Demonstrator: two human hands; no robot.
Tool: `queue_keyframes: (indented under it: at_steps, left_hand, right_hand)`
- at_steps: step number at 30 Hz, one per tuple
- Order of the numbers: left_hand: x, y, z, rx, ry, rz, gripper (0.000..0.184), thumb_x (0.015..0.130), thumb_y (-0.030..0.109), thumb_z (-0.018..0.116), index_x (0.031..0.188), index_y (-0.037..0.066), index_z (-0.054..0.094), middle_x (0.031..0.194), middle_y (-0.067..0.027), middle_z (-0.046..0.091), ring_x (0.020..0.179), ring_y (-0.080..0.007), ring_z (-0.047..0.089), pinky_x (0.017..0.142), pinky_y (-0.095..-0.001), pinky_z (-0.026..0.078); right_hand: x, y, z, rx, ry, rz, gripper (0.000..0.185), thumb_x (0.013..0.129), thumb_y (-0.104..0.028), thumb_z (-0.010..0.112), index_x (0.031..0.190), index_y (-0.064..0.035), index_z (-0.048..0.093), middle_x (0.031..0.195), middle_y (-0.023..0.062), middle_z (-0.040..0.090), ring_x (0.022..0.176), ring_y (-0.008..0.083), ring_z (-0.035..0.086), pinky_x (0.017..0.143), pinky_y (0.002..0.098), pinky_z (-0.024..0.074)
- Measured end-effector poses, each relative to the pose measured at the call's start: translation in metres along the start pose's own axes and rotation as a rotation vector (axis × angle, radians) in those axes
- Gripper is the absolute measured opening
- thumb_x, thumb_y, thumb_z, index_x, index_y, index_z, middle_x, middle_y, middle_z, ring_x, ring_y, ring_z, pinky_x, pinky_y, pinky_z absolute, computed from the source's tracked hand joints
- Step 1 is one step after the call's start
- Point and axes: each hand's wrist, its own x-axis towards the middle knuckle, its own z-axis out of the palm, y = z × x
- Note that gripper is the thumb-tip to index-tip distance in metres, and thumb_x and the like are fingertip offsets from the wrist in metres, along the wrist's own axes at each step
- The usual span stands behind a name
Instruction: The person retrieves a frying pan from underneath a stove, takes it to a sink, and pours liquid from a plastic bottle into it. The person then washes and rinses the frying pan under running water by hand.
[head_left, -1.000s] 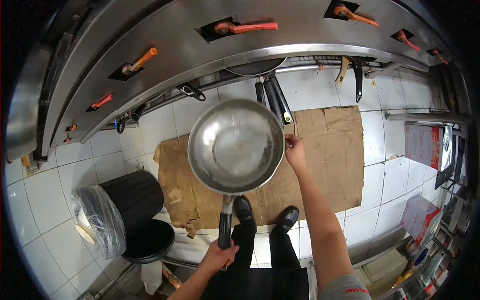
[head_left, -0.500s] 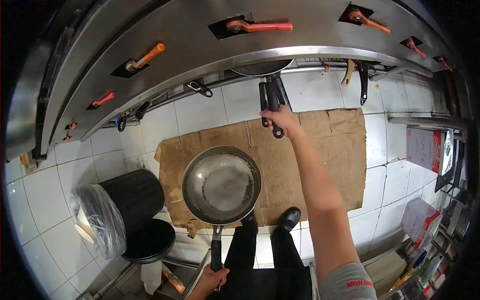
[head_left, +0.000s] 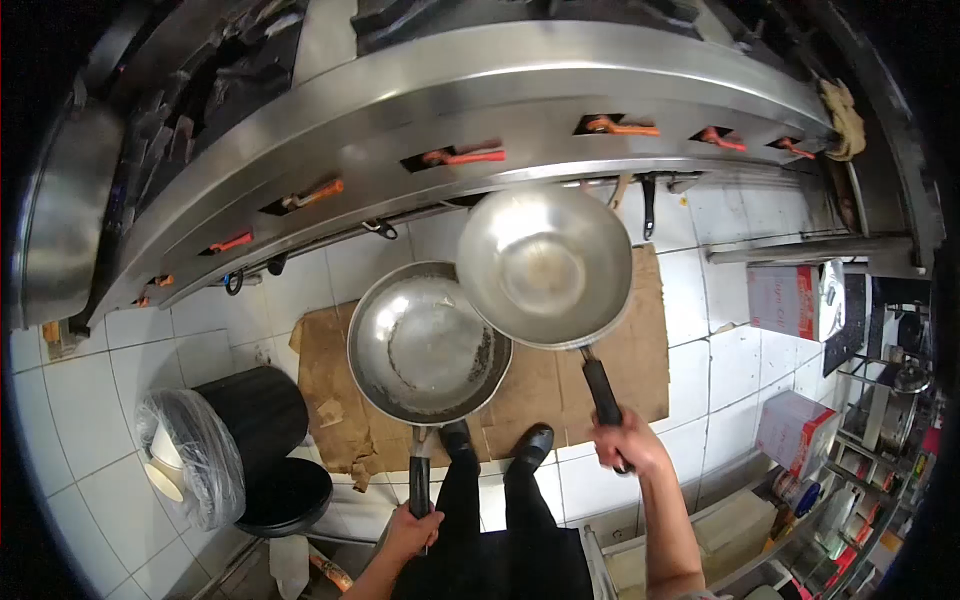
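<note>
My left hand [head_left: 408, 530] is closed round the black handle of a metal frying pan [head_left: 425, 350] with dark stains on its inner surface. Closed on another black handle, my right hand [head_left: 628, 440] holds a second, cleaner and shinier frying pan [head_left: 545, 275]. Both pans hang above the floor with their insides facing up and nothing in them. The right pan's left edge overlaps the right rim of the left pan in view; whether they touch I cannot tell.
A stove front [head_left: 400, 120] with orange and red valve handles runs across the top. Brown cardboard [head_left: 640, 370] lies on the tiled floor below. At left stands a black bin [head_left: 260, 415] with a plastic liner; at right are cardboard boxes [head_left: 800, 430] and a shelf.
My right hand has drawn a pan out from under the stove front and brought it back beside the left pan. The camera's view has shifted, showing more of the stove top.
</note>
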Motion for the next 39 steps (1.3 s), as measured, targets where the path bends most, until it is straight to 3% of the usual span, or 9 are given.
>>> queue_keyframes:
  at_steps: [13, 17, 21, 22, 24, 25, 29, 33, 39]
  left_hand:
    - [0.18, 0.157, 0.063, -0.02, -0.054, 0.456, 0.011, 0.085, 0.012, 0.057, 0.083, 0.011, 0.046, 0.049, 0.0033, 0.041, 0.036, -0.0084, 0.037, 0.034, -0.0245, 0.029]
    - [0.251, 0.256, 0.07, 0.214, -0.117, 0.681, 0.028, 0.081, 0.026, 0.057, 0.059, 0.012, 0.047, 0.046, 0.0021, 0.044, 0.039, -0.008, 0.04, 0.038, -0.0264, 0.027]
    - [0.261, 0.332, 0.087, 0.434, 0.262, 0.641, 0.037, 0.075, 0.039, 0.068, 0.072, 0.004, 0.056, 0.057, -0.0049, 0.056, 0.05, -0.0169, 0.055, 0.047, -0.031, 0.041]
    - [0.334, 0.327, 0.068, 0.517, 0.429, 0.814, 0.044, 0.074, 0.041, 0.069, 0.082, -0.001, 0.058, 0.072, -0.0121, 0.06, 0.066, -0.0242, 0.058, 0.06, -0.0349, 0.045]
    - [0.288, 0.347, 0.071, 0.842, 0.453, 0.591, 0.066, 0.073, 0.038, 0.07, 0.113, -0.01, 0.05, 0.111, -0.0284, 0.055, 0.109, -0.0397, 0.051, 0.093, -0.0412, 0.041]
    - [0.294, 0.339, 0.069, 0.928, 0.565, 0.758, 0.073, 0.074, 0.029, 0.07, 0.126, -0.01, 0.037, 0.122, -0.0296, 0.047, 0.115, -0.0393, 0.046, 0.097, -0.0393, 0.038]
    - [0.345, 0.314, 0.032, 0.991, 0.572, 1.096, 0.064, 0.077, 0.006, 0.058, 0.134, -0.001, 0.031, 0.123, -0.0266, 0.047, 0.112, -0.0388, 0.047, 0.096, -0.0397, 0.039]
    - [0.349, 0.279, 0.021, 0.576, 0.177, 1.07, 0.052, 0.078, 0.0, 0.051, 0.128, 0.003, 0.038, 0.117, -0.0185, 0.055, 0.102, -0.0321, 0.057, 0.087, -0.0366, 0.046]
    - [0.283, 0.214, 0.012, 0.398, 0.255, 1.206, 0.028, 0.09, 0.005, 0.046, 0.118, 0.005, 0.046, 0.111, -0.0144, 0.057, 0.101, -0.0257, 0.058, 0.087, -0.0327, 0.045]
  right_hand:
    - [-0.145, 0.099, -0.076, 0.192, 0.413, 0.071, 0.022, 0.072, 0.003, 0.063, 0.08, -0.0045, 0.043, 0.051, 0.0028, 0.045, 0.034, 0.0113, 0.039, 0.034, 0.0258, 0.0287]
    - [-0.141, 0.108, -0.07, 0.235, 0.399, 0.085, 0.023, 0.072, 0.004, 0.062, 0.082, -0.0047, 0.044, 0.05, 0.0021, 0.042, 0.034, 0.0111, 0.038, 0.034, 0.0263, 0.0276]
    - [-0.129, 0.115, -0.063, 0.265, 0.345, 0.099, 0.021, 0.071, 0.004, 0.062, 0.079, -0.0037, 0.044, 0.05, 0.0025, 0.043, 0.035, 0.0117, 0.04, 0.034, 0.0264, 0.0285]
    - [-0.124, 0.117, -0.059, 0.26, 0.33, 0.103, 0.021, 0.071, 0.004, 0.062, 0.079, -0.0037, 0.044, 0.05, 0.0025, 0.042, 0.035, 0.0118, 0.04, 0.034, 0.0265, 0.0282]
    - [-0.119, 0.116, -0.049, 0.271, 0.307, 0.129, 0.021, 0.072, 0.006, 0.061, 0.079, -0.004, 0.044, 0.049, 0.0022, 0.041, 0.034, 0.0119, 0.04, 0.034, 0.0266, 0.0275]
    - [-0.117, 0.12, -0.045, 0.269, 0.293, 0.137, 0.021, 0.072, 0.006, 0.061, 0.078, -0.0041, 0.044, 0.049, 0.0021, 0.041, 0.034, 0.0118, 0.039, 0.034, 0.0266, 0.0274]
    - [-0.119, 0.118, -0.026, 0.265, 0.227, 0.187, 0.021, 0.073, 0.005, 0.061, 0.078, -0.0057, 0.044, 0.05, 0.0017, 0.04, 0.034, 0.0113, 0.038, 0.034, 0.027, 0.0272]
    - [-0.122, 0.113, -0.009, 0.217, 0.185, 0.207, 0.021, 0.073, 0.004, 0.062, 0.079, -0.0045, 0.045, 0.05, 0.0025, 0.043, 0.035, 0.0122, 0.04, 0.034, 0.0263, 0.0283]
    - [-0.125, 0.095, 0.018, 0.181, 0.141, 0.242, 0.021, 0.074, 0.003, 0.063, 0.078, -0.0052, 0.044, 0.051, 0.0022, 0.042, 0.035, 0.0123, 0.04, 0.035, 0.027, 0.0303]
